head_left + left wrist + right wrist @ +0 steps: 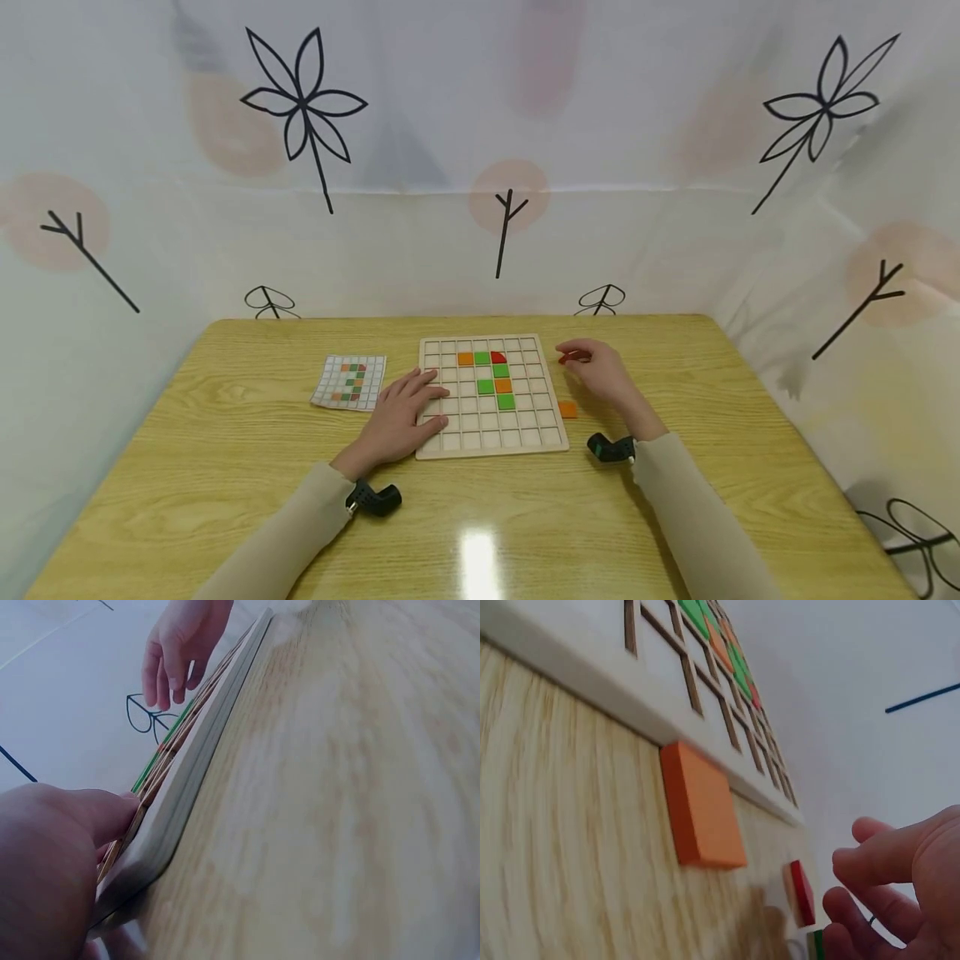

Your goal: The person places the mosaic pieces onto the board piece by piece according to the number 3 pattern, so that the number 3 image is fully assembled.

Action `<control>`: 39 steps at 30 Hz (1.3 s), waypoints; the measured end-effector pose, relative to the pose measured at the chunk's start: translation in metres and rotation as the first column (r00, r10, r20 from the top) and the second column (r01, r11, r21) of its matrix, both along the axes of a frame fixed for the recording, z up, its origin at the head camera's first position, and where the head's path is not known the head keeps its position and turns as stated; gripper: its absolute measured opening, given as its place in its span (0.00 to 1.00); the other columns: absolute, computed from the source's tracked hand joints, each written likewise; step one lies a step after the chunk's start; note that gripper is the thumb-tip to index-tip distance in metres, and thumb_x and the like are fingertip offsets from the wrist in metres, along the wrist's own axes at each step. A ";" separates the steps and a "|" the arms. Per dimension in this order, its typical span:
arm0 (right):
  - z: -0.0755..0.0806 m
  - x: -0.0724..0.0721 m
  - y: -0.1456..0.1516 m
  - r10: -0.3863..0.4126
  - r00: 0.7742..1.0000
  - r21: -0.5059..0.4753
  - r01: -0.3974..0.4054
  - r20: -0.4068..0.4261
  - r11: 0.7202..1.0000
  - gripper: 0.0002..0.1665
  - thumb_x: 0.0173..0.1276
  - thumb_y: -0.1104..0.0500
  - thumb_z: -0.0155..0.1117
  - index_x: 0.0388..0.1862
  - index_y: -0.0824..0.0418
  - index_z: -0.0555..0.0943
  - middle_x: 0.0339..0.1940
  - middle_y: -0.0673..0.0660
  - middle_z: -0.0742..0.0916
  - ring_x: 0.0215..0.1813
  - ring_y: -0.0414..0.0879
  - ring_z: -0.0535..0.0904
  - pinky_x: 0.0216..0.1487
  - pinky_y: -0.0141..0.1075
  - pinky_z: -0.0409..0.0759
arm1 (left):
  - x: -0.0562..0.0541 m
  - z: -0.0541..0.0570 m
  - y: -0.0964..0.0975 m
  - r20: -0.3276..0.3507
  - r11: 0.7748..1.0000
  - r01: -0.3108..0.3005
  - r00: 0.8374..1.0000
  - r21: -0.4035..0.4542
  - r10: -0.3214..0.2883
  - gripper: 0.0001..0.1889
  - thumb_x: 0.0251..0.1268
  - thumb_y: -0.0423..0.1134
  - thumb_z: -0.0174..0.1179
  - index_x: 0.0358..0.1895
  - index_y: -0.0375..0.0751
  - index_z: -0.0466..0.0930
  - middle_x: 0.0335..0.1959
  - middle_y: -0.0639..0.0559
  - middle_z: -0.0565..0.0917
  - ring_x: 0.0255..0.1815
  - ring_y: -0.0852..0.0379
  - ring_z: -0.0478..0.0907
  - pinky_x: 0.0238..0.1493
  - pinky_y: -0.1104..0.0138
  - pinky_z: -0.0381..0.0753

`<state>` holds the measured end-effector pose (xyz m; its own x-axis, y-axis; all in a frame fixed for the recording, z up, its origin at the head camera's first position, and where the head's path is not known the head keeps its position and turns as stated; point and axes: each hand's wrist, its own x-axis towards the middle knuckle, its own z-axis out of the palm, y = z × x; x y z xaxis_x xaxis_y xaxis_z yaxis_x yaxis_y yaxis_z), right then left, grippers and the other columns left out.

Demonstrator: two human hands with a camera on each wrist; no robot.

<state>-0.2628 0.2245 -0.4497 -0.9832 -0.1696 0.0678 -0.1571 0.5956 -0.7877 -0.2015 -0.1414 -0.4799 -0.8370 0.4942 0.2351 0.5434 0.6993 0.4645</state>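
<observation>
A square wooden grid board (459,425) lies mid-table with orange, green and red tiles set in several of its cells. My left hand (401,418) rests on the board's left edge, fingers spread, its thumb (112,814) over the near corner. To the right of the board, my right hand (604,375) hovers with loosely bent fingers over a red piece (802,892). That piece lies on the table, apart from the fingertips in the right wrist view. A green piece (818,945) beside it is partly hidden by the fingers.
A loose orange tile (567,409) lies against the board's right edge. Left of the board is a paper card (324,392) printed with a grid of coloured squares. A patterned cloth (420,250) hangs behind the wooden table (480,500).
</observation>
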 end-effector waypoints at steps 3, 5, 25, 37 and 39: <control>-0.003 -0.002 0.003 -0.031 0.999 -0.011 0.031 0.008 0.999 0.19 0.73 0.70 0.57 0.61 0.67 0.80 0.56 0.67 0.82 0.54 0.60 0.78 0.53 0.51 0.78 | 0.000 0.000 -0.001 0.002 1.000 0.001 1.000 0.003 -0.001 0.23 0.74 0.53 0.56 0.66 0.49 0.76 0.77 0.44 0.62 0.78 0.40 0.50 0.69 0.38 0.50; -0.006 -0.003 0.005 -0.042 0.999 0.001 0.042 0.003 0.999 0.19 0.73 0.71 0.57 0.61 0.67 0.80 0.55 0.67 0.81 0.54 0.60 0.78 0.53 0.51 0.77 | 0.000 -0.001 -0.001 0.002 1.000 0.001 1.000 0.003 -0.001 0.23 0.74 0.53 0.56 0.66 0.49 0.76 0.77 0.45 0.61 0.78 0.40 0.50 0.69 0.38 0.50; -0.019 -0.006 0.009 -0.004 0.999 0.045 0.006 -0.042 0.999 0.17 0.70 0.70 0.62 0.57 0.68 0.82 0.54 0.65 0.83 0.51 0.59 0.79 0.54 0.52 0.77 | 0.001 0.001 0.000 -0.012 1.000 0.008 1.000 0.012 -0.008 0.23 0.73 0.51 0.58 0.65 0.46 0.77 0.76 0.43 0.62 0.78 0.38 0.51 0.69 0.36 0.50; -0.018 -0.006 0.012 -0.015 0.999 0.051 0.017 -0.028 0.999 0.15 0.70 0.68 0.64 0.55 0.66 0.83 0.48 0.63 0.84 0.44 0.54 0.77 0.47 0.46 0.75 | 0.001 0.001 0.000 0.001 1.000 0.002 1.000 0.005 -0.002 0.23 0.73 0.52 0.57 0.66 0.47 0.76 0.77 0.44 0.62 0.78 0.39 0.49 0.69 0.37 0.49; -0.018 -0.006 0.012 -0.014 0.999 0.051 0.015 -0.031 0.999 0.15 0.70 0.68 0.64 0.55 0.66 0.83 0.48 0.63 0.84 0.44 0.54 0.77 0.47 0.46 0.75 | 0.001 0.001 0.000 0.008 1.000 0.001 1.000 0.001 -0.001 0.23 0.74 0.53 0.56 0.66 0.48 0.76 0.77 0.44 0.61 0.79 0.40 0.49 0.70 0.38 0.49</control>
<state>-0.2684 0.2366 -0.4680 -0.9832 -0.1592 0.0893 -0.1714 0.6374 -0.7512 -0.2003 -0.1419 -0.4794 -0.8385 0.4944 0.2293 0.5402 0.6982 0.4698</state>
